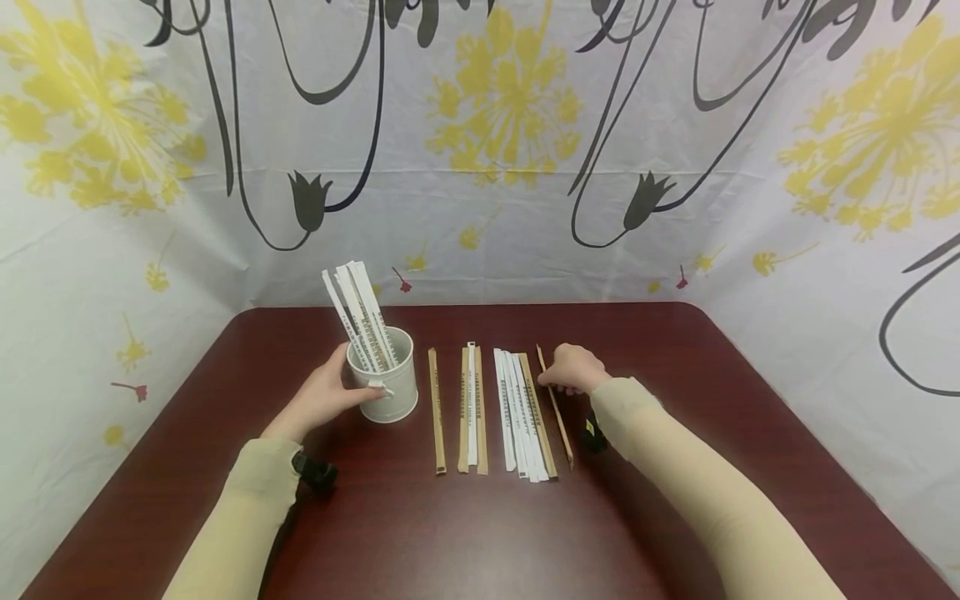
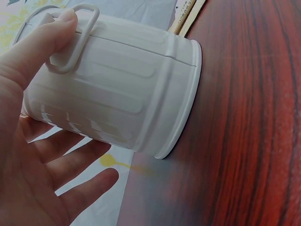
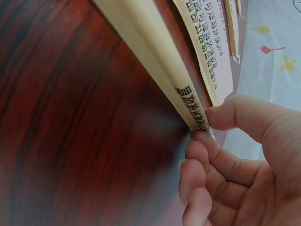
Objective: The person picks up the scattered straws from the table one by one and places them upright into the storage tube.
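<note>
My left hand [image 1: 324, 395] holds a small pale metal bucket [image 1: 395, 404] at the left of the table. The thumb lies on its side handle [image 2: 89, 42] and the fingers reach round the far side. White paper-wrapped straws [image 1: 358, 312] stand in the bucket, leaning left. My right hand [image 1: 576, 369] pinches a brown paper-wrapped straw [image 3: 164, 61] between thumb and index finger, its other fingers curled. That straw slants at the right end of the row. Just left of it lies a group of white wrapped straws [image 1: 516, 412] with a brown one [image 1: 538, 417] along its edge.
Between bucket and that group lie a single brown wrapped straw [image 1: 437, 412] and a trio with a white straw [image 1: 472, 404] between two brown ones. The dark red table [image 1: 465, 542] is walled by white cloth [image 1: 480, 225] with printed flowers.
</note>
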`<action>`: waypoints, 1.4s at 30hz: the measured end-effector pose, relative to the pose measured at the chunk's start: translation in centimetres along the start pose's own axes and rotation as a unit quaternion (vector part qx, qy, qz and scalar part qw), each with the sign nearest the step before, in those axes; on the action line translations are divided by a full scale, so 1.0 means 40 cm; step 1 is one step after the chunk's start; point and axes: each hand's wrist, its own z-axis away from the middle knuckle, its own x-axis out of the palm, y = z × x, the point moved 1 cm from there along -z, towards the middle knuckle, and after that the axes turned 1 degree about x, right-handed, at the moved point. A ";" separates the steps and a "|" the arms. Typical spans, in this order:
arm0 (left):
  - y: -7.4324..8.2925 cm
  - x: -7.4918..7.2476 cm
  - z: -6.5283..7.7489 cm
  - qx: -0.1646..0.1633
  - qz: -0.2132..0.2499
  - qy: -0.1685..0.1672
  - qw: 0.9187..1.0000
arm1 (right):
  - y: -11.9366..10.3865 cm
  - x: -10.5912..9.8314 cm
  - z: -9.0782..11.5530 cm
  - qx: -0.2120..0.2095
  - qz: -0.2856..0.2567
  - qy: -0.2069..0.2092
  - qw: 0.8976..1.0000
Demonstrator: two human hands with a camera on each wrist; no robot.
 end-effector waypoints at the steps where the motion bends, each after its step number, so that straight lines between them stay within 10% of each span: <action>1: 0.000 -0.001 0.000 -0.001 0.001 -0.001 1.000 | 0.001 -0.001 0.000 0.001 -0.003 -0.002 1.000; 28: -0.004 -0.002 0.005 -0.001 0.006 0.000 1.000 | -0.009 -0.148 0.033 -0.067 -0.102 0.060 0.991; 42: -0.003 0.002 0.001 0.004 0.006 0.001 1.000 | -0.080 -0.191 0.044 -0.159 -0.155 0.146 0.964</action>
